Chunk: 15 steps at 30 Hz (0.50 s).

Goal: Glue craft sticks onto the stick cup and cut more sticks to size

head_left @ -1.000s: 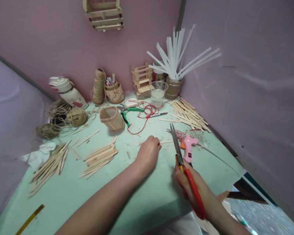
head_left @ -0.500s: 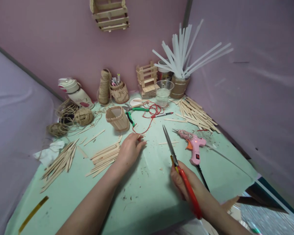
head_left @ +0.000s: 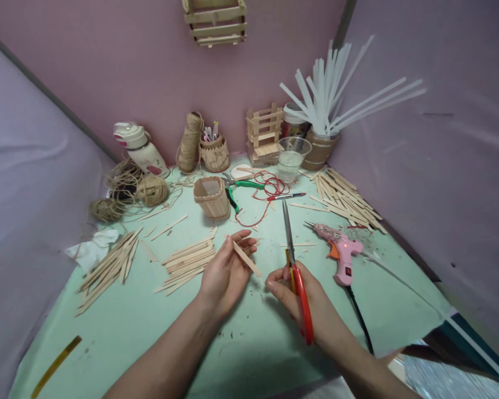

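A short flat wooden craft stick [head_left: 246, 259] lies across the fingers of my left hand [head_left: 227, 271], pinched by the thumb, palm turned up. In my right hand [head_left: 303, 293] is a pair of scissors [head_left: 301, 305] with red handles, its blades together and pointing away from me. The stick's lower end is just left of my right fingertips, with a small gap. Beside my left hand lies a row of craft sticks [head_left: 189, 260]. Behind it stands a small cup covered in wooden sticks [head_left: 213, 202].
A pink glue gun [head_left: 341, 249] with a black cord lies to the right. Green-handled pliers [head_left: 249, 184], red string [head_left: 253, 224] and a plastic cup of clear liquid [head_left: 290, 165] are at the back. Loose craft sticks [head_left: 347, 197] cover the right; twine balls [head_left: 152, 191] stand left.
My left hand has turned palm up and lifted a craft stick off the table. My right hand has brought the scissors left, nearer to it. The view has shifted slightly.
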### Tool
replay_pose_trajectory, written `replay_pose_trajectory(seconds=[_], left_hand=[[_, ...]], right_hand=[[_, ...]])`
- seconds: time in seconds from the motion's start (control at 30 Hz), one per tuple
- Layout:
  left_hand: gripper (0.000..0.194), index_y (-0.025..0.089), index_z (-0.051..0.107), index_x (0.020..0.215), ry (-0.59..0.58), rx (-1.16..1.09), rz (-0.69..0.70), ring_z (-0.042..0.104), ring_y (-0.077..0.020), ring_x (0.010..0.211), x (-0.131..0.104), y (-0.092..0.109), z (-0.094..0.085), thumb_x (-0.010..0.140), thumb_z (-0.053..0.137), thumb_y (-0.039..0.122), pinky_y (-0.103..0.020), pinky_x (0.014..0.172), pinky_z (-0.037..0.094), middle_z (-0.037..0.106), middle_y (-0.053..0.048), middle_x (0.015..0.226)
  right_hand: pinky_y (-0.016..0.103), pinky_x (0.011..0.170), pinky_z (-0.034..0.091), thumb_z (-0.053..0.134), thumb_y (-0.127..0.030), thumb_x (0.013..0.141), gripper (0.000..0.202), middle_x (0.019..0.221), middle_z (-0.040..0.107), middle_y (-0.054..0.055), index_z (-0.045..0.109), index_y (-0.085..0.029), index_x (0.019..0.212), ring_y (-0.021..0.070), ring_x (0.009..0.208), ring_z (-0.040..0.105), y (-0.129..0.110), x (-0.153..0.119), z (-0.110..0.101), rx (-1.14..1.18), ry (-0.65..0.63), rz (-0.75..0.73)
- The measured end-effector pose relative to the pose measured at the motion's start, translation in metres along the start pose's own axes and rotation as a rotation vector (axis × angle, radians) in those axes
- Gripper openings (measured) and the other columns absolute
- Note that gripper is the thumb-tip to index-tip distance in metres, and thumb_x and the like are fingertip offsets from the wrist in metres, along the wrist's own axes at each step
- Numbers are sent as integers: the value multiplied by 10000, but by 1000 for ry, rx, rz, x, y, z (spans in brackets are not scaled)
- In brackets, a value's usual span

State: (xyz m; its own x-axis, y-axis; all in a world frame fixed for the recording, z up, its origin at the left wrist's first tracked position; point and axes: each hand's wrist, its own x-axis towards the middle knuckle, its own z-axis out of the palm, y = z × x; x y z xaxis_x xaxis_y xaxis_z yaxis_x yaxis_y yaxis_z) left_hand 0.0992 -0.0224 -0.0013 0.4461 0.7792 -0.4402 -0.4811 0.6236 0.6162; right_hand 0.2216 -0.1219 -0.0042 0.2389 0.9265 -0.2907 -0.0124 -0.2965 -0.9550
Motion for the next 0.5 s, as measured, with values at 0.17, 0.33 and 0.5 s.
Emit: replay_pose_trajectory(seconds=[0.17,0.33,0.5], left_hand=[[276,185,656,1021,-16,31,56,556,-134,847,-8,-9,-2,866,561,392,-236,751,453,613,-59,918],[439,127,707,924,-55,184,9,576,-181,828,-10,15,-8,829,525,514,-278,744,471,636,-92,842],[263,150,746,788,-238,912,-61,574,-162,689,-9,39,-16,728,679,398,-243,648,435,678,-70,734]], right_hand=[[273,541,433,627,-479,778,335,824,652,45,417,-220,797,163,626,571,-4,10,12,33,121,6],[271,601,424,624,-375,778,278,757,613,6,388,-229,761,155,661,556,-6,16,-4,-76,143,-51],[258,580,386,575,-264,789,189,704,562,-27,395,-227,741,145,637,517,-12,12,-25,-340,-212,11]])
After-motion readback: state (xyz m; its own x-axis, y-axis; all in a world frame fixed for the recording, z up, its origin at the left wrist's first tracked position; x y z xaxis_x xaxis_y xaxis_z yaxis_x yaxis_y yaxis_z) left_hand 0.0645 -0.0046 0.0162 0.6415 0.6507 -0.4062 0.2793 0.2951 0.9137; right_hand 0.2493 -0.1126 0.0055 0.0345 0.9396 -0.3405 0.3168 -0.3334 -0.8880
